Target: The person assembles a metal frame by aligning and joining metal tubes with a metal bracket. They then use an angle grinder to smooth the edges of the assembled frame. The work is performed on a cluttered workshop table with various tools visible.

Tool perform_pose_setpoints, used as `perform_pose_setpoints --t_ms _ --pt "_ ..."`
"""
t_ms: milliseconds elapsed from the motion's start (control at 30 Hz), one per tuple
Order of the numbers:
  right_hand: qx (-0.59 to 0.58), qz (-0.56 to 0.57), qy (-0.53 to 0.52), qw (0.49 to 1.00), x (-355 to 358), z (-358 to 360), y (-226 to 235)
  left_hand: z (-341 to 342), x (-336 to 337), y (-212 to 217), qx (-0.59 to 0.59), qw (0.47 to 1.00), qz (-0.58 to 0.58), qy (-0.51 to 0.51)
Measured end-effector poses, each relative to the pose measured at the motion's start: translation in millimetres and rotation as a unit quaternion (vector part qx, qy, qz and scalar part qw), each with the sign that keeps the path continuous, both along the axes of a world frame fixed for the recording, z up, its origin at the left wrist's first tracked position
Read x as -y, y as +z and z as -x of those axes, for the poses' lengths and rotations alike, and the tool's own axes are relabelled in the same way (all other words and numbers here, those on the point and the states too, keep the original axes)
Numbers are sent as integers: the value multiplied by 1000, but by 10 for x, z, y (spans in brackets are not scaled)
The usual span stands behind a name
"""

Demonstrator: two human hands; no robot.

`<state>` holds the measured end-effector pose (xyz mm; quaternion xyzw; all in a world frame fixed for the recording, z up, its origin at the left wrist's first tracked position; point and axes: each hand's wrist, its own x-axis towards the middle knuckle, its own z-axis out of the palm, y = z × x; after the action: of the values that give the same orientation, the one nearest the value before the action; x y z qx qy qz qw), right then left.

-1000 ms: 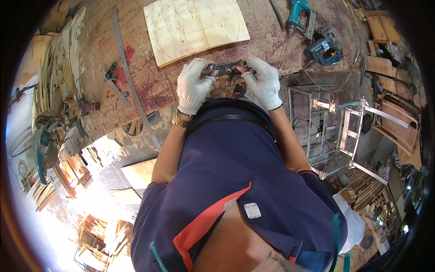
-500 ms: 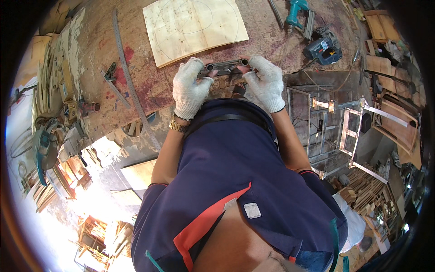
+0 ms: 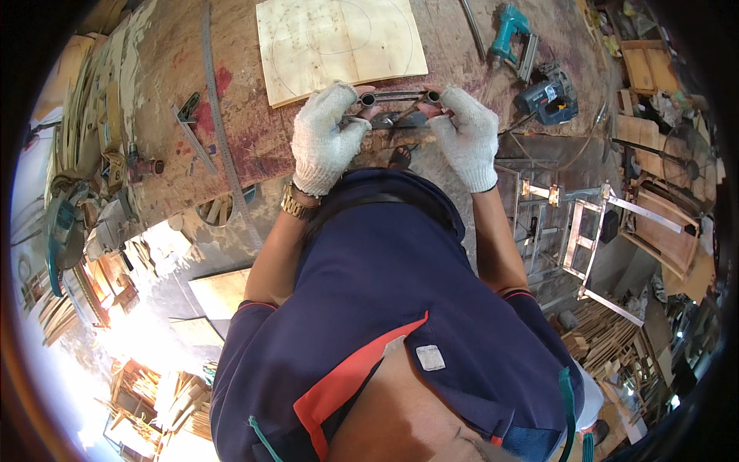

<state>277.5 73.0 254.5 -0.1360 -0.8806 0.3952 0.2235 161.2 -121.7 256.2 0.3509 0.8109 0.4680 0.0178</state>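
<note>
Between both hands is a slim dark metal bar [image 3: 400, 96] with a round, hollow end at each side; its exact kind is unclear. My left hand [image 3: 331, 135], in a white knit glove with bare fingertips, closes around the left end. At the other end, my right hand [image 3: 467, 138] grips in a matching glove. Under the bar, a dark flat piece [image 3: 408, 120] shows between the hands, partly hidden by the fingers. A pale plywood sheet [image 3: 342, 46] with pencilled circles lies on the worn workbench [image 3: 165, 85], just beyond the hands.
On the bench's right lie a teal nail gun [image 3: 510, 35] and a dark blue jigsaw [image 3: 546, 98]. A long metal ruler [image 3: 219, 123] and a small square [image 3: 192, 135] are on the left. Metal frames [image 3: 585, 239] stand at right. Wood scraps [image 3: 162, 408] pile up at lower left.
Both hands and the metal bar have shifted slightly right in the picture, the right hand a little more. The view has moved a little; both hands keep their hold.
</note>
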Motion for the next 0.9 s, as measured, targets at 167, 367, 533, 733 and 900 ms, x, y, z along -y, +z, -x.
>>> perform_pose_setpoints --t_ms 167,367,533,733,900 --pt "-5 -8 -2 1000 3 -2 98 -5 6 56 12 1000 -1 -2" --pt "-54 -24 -8 998 -90 20 178 -7 -21 289 16 999 -46 -3" --pt "-50 -21 -30 998 -38 70 338 27 -30 362 24 999 -47 -5" --pt "-27 42 -1 999 -60 40 137 18 -14 224 86 996 -31 -3" --pt "0 4 -8 1000 -38 25 67 45 5 -2 84 996 -9 -3"
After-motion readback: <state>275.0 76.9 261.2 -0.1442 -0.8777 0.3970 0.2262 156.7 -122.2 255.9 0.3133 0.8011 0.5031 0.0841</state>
